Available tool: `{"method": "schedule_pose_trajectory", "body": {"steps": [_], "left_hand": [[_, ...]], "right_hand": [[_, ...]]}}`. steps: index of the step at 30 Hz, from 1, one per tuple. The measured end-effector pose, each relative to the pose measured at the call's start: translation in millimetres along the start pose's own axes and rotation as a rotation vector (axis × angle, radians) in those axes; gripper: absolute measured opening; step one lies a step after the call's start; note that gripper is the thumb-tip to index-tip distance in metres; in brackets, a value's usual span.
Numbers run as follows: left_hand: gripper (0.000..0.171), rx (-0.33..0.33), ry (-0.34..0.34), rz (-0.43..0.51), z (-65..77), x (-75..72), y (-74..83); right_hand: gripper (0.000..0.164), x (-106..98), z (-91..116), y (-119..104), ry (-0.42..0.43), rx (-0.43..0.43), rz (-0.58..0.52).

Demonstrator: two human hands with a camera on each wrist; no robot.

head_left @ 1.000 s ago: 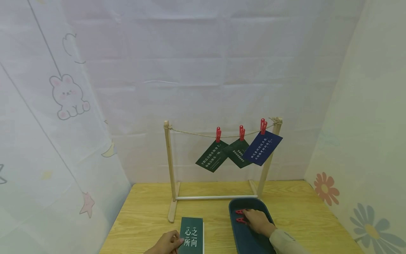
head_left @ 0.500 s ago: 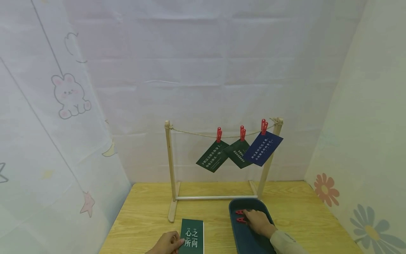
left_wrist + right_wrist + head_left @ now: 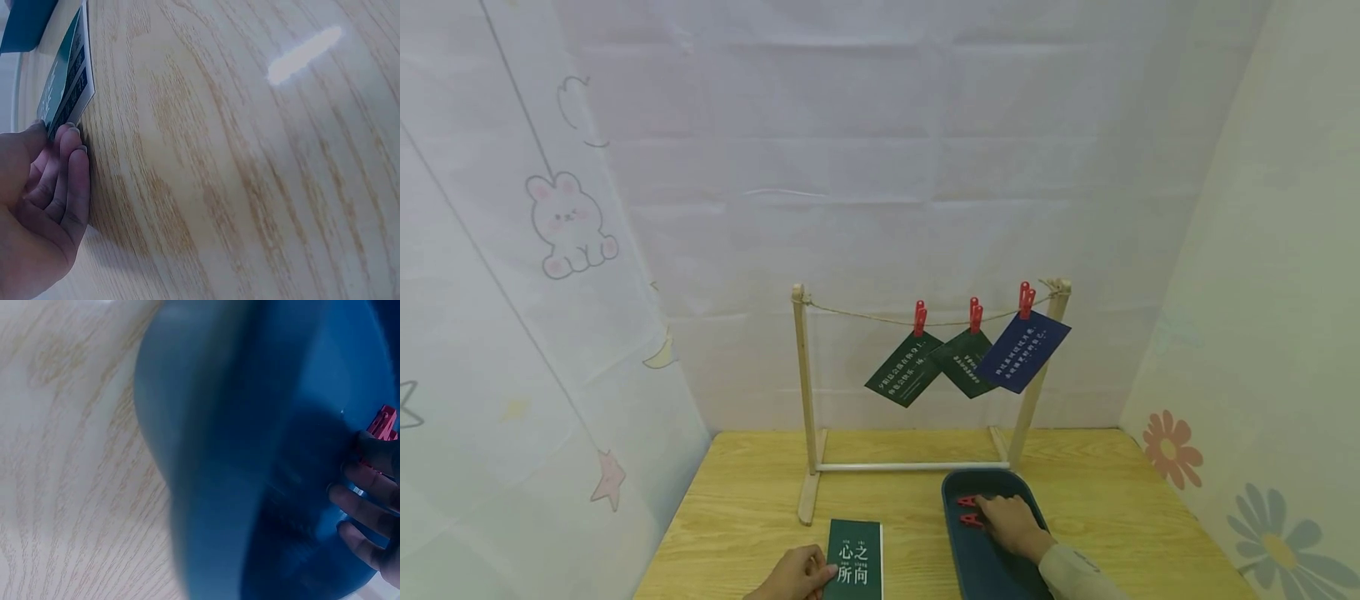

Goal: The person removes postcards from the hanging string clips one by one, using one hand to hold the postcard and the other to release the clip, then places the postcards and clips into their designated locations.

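Observation:
My left hand (image 3: pixel 796 573) pinches the left edge of a green card (image 3: pixel 855 554) with large white characters, thumb on top. In the left wrist view, a printed layer with a pale border (image 3: pixel 80 75) shows under the card's green face. My right hand (image 3: pixel 1011 525) reaches into a dark blue tray (image 3: pixel 953 550), thumb and finger at a red clothespin (image 3: pixel 967 501). The right wrist view shows that clothespin (image 3: pixel 382 422) partly hidden behind these fingers, the other fingers spread. Another red clothespin (image 3: pixel 972 520) lies just nearer in the tray.
Behind stands a wooden frame (image 3: pixel 805 375) with a twine line (image 3: pixel 865 317). Red clothespins hold two green cards (image 3: pixel 904 371) (image 3: pixel 967 367) and a blue card (image 3: pixel 1024 352) on it, overlapping. A wooden table (image 3: pixel 745 500) lies beneath, with patterned white cloth walls around.
The green card's far edge has dropped slightly towards me. My right hand stays at the clothespin in the tray, and the whole head view has shifted a little.

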State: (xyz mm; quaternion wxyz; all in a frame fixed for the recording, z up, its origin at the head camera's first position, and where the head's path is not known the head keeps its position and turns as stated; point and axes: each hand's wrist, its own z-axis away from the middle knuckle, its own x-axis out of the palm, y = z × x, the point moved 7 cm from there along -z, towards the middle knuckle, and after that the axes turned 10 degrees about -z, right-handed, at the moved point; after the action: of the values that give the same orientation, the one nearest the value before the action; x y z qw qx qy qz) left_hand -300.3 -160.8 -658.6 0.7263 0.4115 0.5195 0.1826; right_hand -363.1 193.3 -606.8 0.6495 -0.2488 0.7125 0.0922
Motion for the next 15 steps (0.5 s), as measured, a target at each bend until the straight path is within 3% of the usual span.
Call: {"method": "schedule_pose_trajectory", "body": {"steps": [6, 15], "left_hand": [[0.021, 0.008, 0.009, -0.013, 0.9, 0.9, 3.1], [0.022, 0.008, 0.026, -0.041, 2.2, 0.3, 6.0]], "right_hand": [[0.026, -0.5, 0.6, 1.2, -0.004, 0.008, -0.012], [0.029, -6.4, 2.3, 2.1, 0.03, -0.044, -0.06]]}}
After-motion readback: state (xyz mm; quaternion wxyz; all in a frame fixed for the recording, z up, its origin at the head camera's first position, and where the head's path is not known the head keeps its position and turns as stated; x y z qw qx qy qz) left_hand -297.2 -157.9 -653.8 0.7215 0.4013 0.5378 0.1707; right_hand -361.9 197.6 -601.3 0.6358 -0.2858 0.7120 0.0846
